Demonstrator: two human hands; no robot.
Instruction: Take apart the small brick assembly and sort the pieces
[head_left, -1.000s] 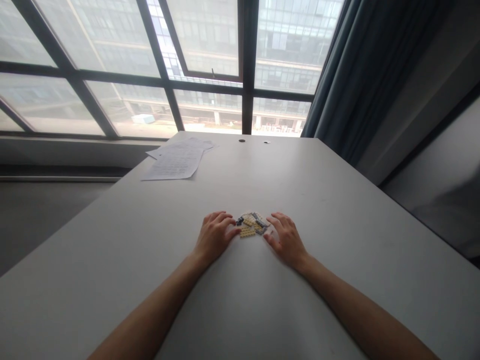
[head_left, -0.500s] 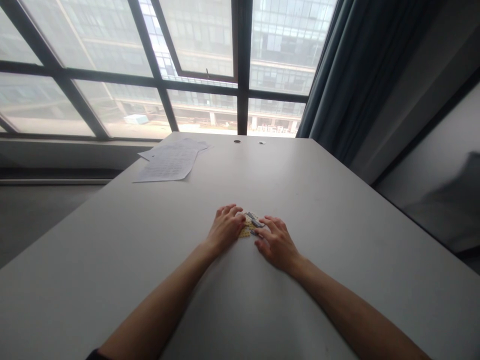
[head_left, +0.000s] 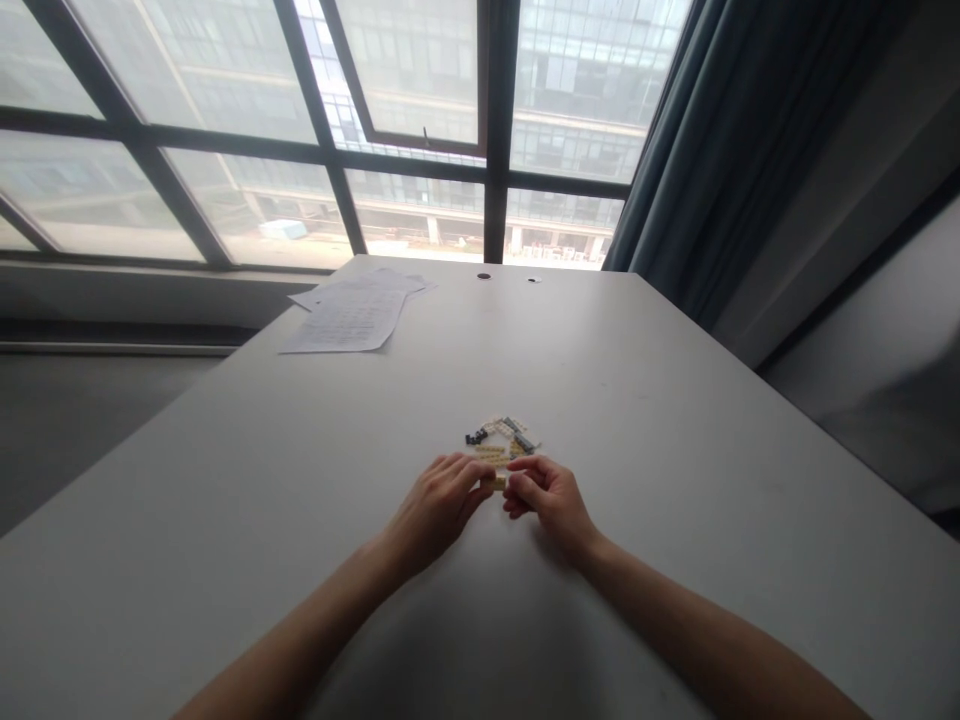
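Thumb and fingers of my left hand (head_left: 444, 492) pinch a small yellow-tan building brick (head_left: 498, 483) just above the table. My right hand (head_left: 545, 492) is closed at the brick's right end, thumb and index fingertip pinched against it; its other fingers are curled under. Right beyond my fingers lies a small pile of building bricks. Tan studded strips (head_left: 490, 450) are nearest, black pieces (head_left: 476, 438) sit on the left, grey pieces (head_left: 526, 441) on the right, and white pieces (head_left: 495, 426) at the back. My fingers hide part of the brick.
The white table (head_left: 375, 420) stretches away to a large framed window (head_left: 420, 170). Printed paper sheets (head_left: 349, 315) lie at the far left. Two small round holes, one dark (head_left: 484, 276), are near the far edge. A dark blue curtain (head_left: 675, 170) hangs at the right.
Both hands have drawn back toward me from the pile, uncovering the loose pieces. A tan brick is now between my fingers. The view has shifted slightly.
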